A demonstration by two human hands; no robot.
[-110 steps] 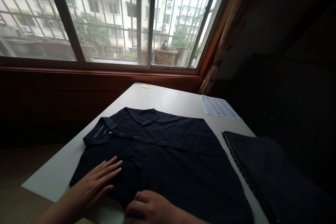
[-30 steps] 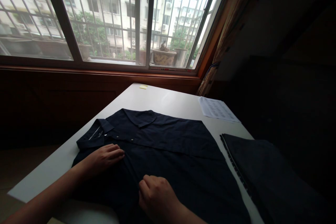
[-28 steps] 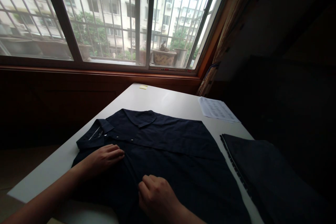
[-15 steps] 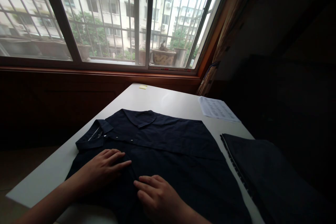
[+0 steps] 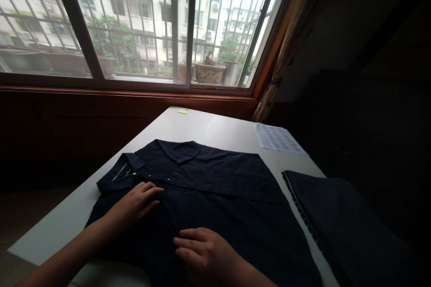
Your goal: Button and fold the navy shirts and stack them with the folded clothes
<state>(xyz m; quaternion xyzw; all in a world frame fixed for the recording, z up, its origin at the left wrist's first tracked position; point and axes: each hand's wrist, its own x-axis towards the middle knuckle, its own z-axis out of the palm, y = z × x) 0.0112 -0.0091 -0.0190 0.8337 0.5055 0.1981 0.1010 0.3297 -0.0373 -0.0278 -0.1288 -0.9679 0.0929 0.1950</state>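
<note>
A dark navy button-up shirt (image 5: 222, 175) lies front side up, its collar (image 5: 116, 179) toward the left and a few pale buttons along its front. The sleeve on the far side is folded in over the body. My left hand (image 5: 139, 202) rests on the shirt near the collar and buttons, fingers stretched out. Lower and to the right, my right hand (image 5: 205, 251) lies on the near half of the shirt with its fingers extended and slightly apart. Neither hand grips the cloth visibly.
The shirt lies on a white table (image 5: 215, 130). To the right is a folded dark cloth (image 5: 336, 206). Printed paper sheets (image 5: 279, 138) lie by the far right edge, and a small yellow note (image 5: 183, 111) is at the far corner. Beyond stands a barred window (image 5: 141, 22).
My left hand has shifted slightly up toward the buttons. My right hand has moved a little down and to the right. The shirt looks the same.
</note>
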